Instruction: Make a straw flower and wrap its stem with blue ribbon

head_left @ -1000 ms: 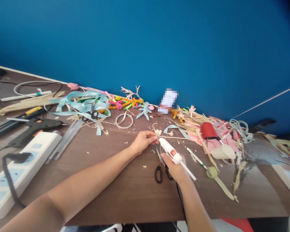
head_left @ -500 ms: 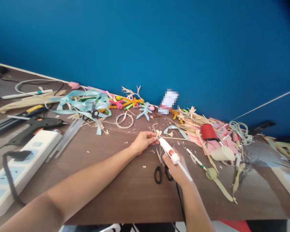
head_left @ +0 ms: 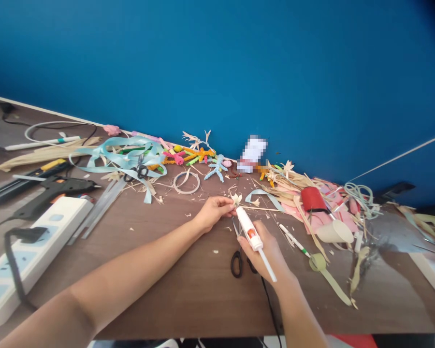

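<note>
Small pale straw flower (head_left: 236,198), mid-table, well short of the back edge under the blue wall (head_left: 239,63): pinched in fingertips of left hand (head_left: 214,211), closed on it, held just off the brown wooden table (head_left: 159,270). Nozzle of white glue gun w/ orange label (head_left: 249,228) touching or just beside the flower's base — can't tell which. Right hand (head_left: 267,251) wrapped round the gun body, fully closed; clear glue stick poking out the rear.

Step, prob.: gluing at the flower's base. Next move prob. calls for steady squeeze, tip kept on the joint, left fingers clear of hot glue.

Black-handled scissors (head_left: 239,256) lying under the gun, near the front edge. Outward: light blue ribbon tangle (head_left: 126,157) twd back-left, black glue gun (head_left: 54,188) and white power strip (head_left: 32,241) at left edge, red cup (head_left: 312,198) amid straw scraps to the right, coloured pipe-cleaner figures (head_left: 188,155) along the back edge.
</note>
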Demonstrator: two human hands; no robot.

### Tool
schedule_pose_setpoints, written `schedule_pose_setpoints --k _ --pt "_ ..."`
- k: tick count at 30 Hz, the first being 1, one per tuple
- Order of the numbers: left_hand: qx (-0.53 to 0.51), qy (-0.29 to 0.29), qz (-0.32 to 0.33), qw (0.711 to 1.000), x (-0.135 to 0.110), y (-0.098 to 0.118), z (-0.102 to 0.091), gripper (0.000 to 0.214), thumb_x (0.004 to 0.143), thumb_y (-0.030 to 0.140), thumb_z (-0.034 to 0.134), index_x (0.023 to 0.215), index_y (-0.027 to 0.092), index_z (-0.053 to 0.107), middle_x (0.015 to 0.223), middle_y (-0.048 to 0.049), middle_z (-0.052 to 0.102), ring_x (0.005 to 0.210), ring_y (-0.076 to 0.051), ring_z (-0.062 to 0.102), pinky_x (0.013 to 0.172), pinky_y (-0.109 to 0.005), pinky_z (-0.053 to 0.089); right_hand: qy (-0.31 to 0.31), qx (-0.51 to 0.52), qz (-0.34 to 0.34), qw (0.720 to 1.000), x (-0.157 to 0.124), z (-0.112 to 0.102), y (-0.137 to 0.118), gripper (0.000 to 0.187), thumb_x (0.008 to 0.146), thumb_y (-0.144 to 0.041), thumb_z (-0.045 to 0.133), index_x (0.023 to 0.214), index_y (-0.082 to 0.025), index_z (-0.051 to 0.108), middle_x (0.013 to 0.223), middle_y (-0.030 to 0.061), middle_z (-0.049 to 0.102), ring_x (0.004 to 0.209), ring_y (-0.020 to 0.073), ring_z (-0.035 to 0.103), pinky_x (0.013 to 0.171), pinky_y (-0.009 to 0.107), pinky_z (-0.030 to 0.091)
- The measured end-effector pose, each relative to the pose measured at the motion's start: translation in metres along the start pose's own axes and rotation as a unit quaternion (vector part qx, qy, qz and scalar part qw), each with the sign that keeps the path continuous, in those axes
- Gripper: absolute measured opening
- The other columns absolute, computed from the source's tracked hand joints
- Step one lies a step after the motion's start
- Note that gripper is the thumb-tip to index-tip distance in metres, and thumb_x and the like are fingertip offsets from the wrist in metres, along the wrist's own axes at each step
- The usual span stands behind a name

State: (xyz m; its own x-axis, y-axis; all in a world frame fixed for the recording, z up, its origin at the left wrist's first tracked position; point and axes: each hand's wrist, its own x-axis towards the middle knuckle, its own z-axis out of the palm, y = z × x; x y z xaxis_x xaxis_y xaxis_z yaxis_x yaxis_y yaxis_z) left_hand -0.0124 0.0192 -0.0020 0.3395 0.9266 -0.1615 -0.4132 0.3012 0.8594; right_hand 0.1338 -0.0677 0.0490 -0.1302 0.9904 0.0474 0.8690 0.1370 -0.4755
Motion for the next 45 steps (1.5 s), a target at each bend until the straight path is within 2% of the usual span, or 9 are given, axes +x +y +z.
schedule_pose_setpoints --k 4,11,18,24,30,37,45 --pt "-0.001 -0.012 0.004 1.000 0.001 -0.001 -0.001 0.020 0.059 0.026 0.070 0.069 0.011 0.062 0.063 -0.0016 0.064 0.055 -0.008 0.057 0.056 -0.019 0.045 0.017 0.001 -0.024 1.000 0.001 0.005 0.004 0.022 0.073 -0.036 0.053 0.073 -0.022 0.036 0.066 -0.0019 0.049 0.053 0.0135 0.046 0.051 0.024 0.035" --pt "0.005 0.000 0.009 1.000 0.002 -0.003 -0.002 0.022 0.058 0.028 0.071 0.070 0.011 0.063 0.065 -0.0032 0.064 0.060 -0.010 0.058 0.057 -0.020 0.045 0.073 0.045 -0.094 0.992 0.008 0.007 0.011 0.021 0.074 -0.031 0.052 0.065 -0.021 0.036 0.063 -0.0025 0.042 0.055 0.0120 0.042 0.051 0.023 0.034" --pt "0.008 0.004 0.009 1.000 0.001 -0.002 -0.001 0.021 0.058 0.028 0.071 0.069 0.012 0.064 0.063 -0.0017 0.063 0.060 -0.009 0.057 0.058 -0.020 0.044 0.076 0.090 -0.097 0.988 0.005 0.016 0.015 0.019 0.078 -0.029 0.049 0.066 -0.020 0.037 0.063 -0.0021 0.040 0.056 0.0124 0.041 0.053 0.024 0.033" --pt "0.031 -0.006 0.008 0.999 0.000 -0.002 -0.001 0.021 0.059 0.029 0.070 0.068 0.011 0.063 0.063 -0.0031 0.064 0.058 -0.009 0.057 0.059 -0.022 0.044 0.104 0.092 -0.093 0.986 0.002 0.019 0.018 0.019 0.079 -0.028 0.047 0.066 -0.020 0.036 0.064 -0.0016 0.038 0.057 0.0131 0.040 0.054 0.026 0.034" --pt "-0.010 0.042 0.002 0.999 0.001 -0.003 0.000 0.025 0.055 0.028 0.073 0.071 0.011 0.061 0.062 -0.0017 0.064 0.058 -0.010 0.059 0.060 -0.022 0.045 0.173 0.133 -0.113 0.969 -0.001 0.015 0.017 0.016 0.079 -0.026 0.045 0.065 -0.020 0.038 0.062 -0.0010 0.039 0.057 0.0134 0.041 0.054 0.026 0.035" --pt "0.006 0.029 0.011 1.000 -0.001 0.000 0.002 0.025 0.055 0.028 0.073 0.068 0.011 0.061 0.059 -0.0009 0.063 0.053 -0.008 0.056 0.058 -0.022 0.044 0.109 0.088 -0.121 0.983 0.001 0.021 0.020 0.016 0.077 -0.025 0.048 0.066 -0.020 0.039 0.064 -0.0009 0.039 0.058 0.0129 0.041 0.055 0.026 0.035" --pt "0.013 0.007 0.020 1.000 -0.002 0.001 0.002 0.023 0.056 0.029 0.072 0.065 0.011 0.060 0.057 -0.0002 0.061 0.052 -0.008 0.055 0.056 -0.021 0.043 0.107 0.069 -0.109 0.986 0.003 0.022 0.019 0.019 0.078 -0.027 0.047 0.064 -0.021 0.036 0.063 -0.0015 0.038 0.056 0.0124 0.040 0.053 0.025 0.034"
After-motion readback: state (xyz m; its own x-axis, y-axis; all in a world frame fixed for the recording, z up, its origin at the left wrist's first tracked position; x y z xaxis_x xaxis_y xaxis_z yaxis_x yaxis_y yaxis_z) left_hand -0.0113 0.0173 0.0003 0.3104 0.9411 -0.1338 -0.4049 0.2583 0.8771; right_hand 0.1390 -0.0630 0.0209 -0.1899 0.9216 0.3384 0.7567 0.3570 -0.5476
